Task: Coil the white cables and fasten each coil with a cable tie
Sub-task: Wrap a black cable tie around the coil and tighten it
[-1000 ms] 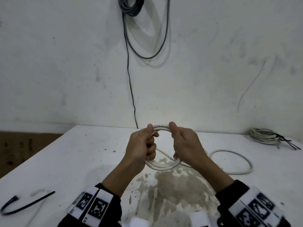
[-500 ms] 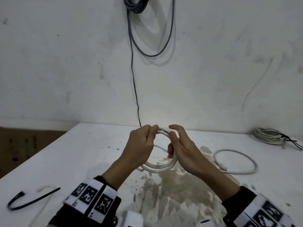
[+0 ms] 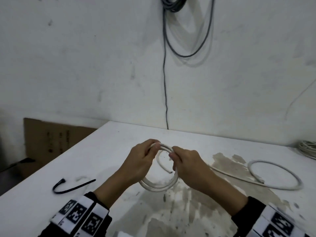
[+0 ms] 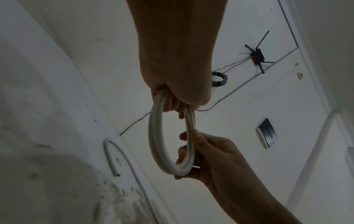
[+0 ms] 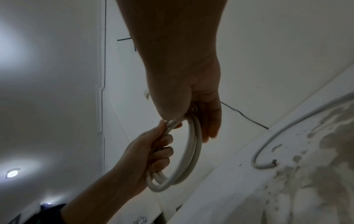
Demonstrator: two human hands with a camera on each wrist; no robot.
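Note:
A white cable coil (image 3: pixel 159 185) of a few turns is held upright above the table between both hands. My left hand (image 3: pixel 153 147) grips its top left, fingers curled round the strands. My right hand (image 3: pixel 172 153) grips the top right side. A cut end (image 3: pixel 170 172) hangs inside the ring. The cable's loose tail (image 3: pixel 273 175) runs right across the table and ends in a flat loop. A black cable tie (image 3: pixel 71 185) lies on the table to the left. In the wrist views the coil (image 4: pixel 155 136) (image 5: pixel 191 151) sits between both fists.
A second white coil (image 3: pixel 307 147), bound with a black tie, lies at the table's far right edge. A cardboard box (image 3: pixel 51 139) stands beyond the table's left edge. Grey cable (image 3: pixel 171 4) hangs on the wall. The table (image 3: pixel 111 151) is stained in the middle.
The right hand's fingers, loosened half a second ago, have curled round the coil again. The left hand keeps its grip. The view has shifted, so the loose loop sits farther right.

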